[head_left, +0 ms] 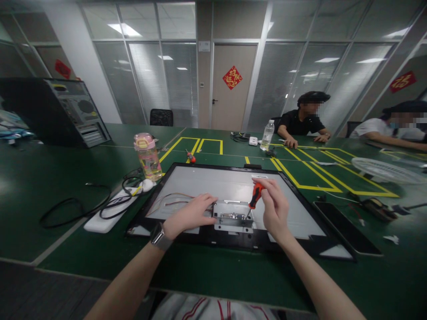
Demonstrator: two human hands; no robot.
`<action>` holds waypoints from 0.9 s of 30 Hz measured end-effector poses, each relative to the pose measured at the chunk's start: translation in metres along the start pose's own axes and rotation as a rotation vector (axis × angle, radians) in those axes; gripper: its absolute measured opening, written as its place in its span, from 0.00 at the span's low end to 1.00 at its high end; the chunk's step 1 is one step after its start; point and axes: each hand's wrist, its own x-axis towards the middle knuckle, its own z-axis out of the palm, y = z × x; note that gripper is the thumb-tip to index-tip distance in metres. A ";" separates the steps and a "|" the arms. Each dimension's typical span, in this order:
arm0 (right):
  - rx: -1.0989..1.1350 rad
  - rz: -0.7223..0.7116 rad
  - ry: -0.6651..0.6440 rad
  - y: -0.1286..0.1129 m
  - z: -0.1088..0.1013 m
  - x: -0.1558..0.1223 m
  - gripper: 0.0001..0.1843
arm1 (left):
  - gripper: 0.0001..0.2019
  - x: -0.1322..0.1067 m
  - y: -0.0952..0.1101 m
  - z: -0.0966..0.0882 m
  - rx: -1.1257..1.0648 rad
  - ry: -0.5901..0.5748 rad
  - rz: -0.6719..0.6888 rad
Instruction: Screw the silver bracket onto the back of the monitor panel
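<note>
A flat display panel [196, 178] with a black frame and pale grey back lies on the green table. Near its front edge sits a silver metal bracket [233, 208] with holes and a hinge-like part. My left hand [191, 215] holds the bracket's left end, thumb low and fingers along the top. In my right hand [275, 206] is a screwdriver [256, 195] with a red and black handle, pinched by the fingers. It tilts slightly, its tip down at the bracket's right part. Thin wires [173, 198] run across the panel left of the bracket.
Left of the panel are a white power strip [110, 213], black cables [71, 218] and a pink-lidded bottle [148, 158]. Another red screwdriver [191, 156] lies behind. A black slab [347, 226] lies right. Two people sit across the table, near a water bottle [267, 135].
</note>
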 end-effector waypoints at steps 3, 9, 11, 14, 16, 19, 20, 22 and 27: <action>0.048 0.027 -0.036 0.000 0.001 -0.001 0.15 | 0.30 0.000 0.001 0.000 -0.005 0.001 0.001; -0.102 -0.014 0.077 -0.001 0.003 0.001 0.08 | 0.30 0.000 -0.001 0.001 -0.007 0.009 0.006; -0.064 -0.002 0.054 0.000 0.002 0.001 0.08 | 0.30 0.000 -0.002 0.001 -0.003 0.009 0.004; 0.073 0.029 -0.009 0.001 0.000 -0.001 0.15 | 0.30 0.000 -0.003 0.002 0.000 0.004 0.002; 0.116 0.042 -0.031 0.002 -0.001 -0.002 0.17 | 0.30 0.000 -0.003 0.002 0.001 0.005 -0.002; 0.066 0.022 -0.037 0.002 0.001 -0.003 0.16 | 0.30 0.000 -0.003 0.002 0.003 0.004 -0.004; 0.034 0.013 -0.025 0.002 0.003 -0.003 0.15 | 0.30 0.001 -0.002 0.002 0.002 0.002 -0.002; -0.045 -0.006 0.030 0.002 0.005 -0.003 0.13 | 0.30 0.001 0.000 0.001 0.001 0.002 0.001; -0.139 -0.047 0.114 0.001 0.006 -0.003 0.08 | 0.29 -0.001 0.005 -0.003 0.008 -0.006 -0.014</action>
